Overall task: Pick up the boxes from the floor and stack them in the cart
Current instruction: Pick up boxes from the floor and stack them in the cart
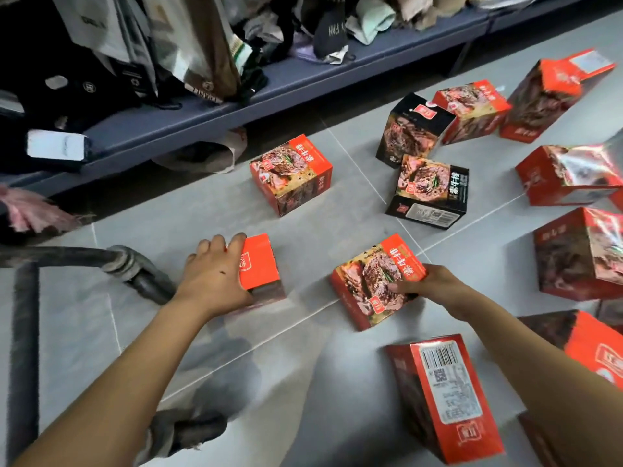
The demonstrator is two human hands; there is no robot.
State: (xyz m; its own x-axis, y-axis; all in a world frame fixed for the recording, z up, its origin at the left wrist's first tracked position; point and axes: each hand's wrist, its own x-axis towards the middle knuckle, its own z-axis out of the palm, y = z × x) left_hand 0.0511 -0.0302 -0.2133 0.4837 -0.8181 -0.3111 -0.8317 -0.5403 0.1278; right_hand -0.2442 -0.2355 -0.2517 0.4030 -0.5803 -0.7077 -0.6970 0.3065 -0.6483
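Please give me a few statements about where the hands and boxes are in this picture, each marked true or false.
1. The left hand rests on a plain red-topped box. True.
2. The right hand is empty and clear of any box. False: it grips the edge of a box with a meat picture.
3. Two black boxes lie among the red ones. True.
4. All boxes sit on the blue shelf. False: they lie on the tiled floor.
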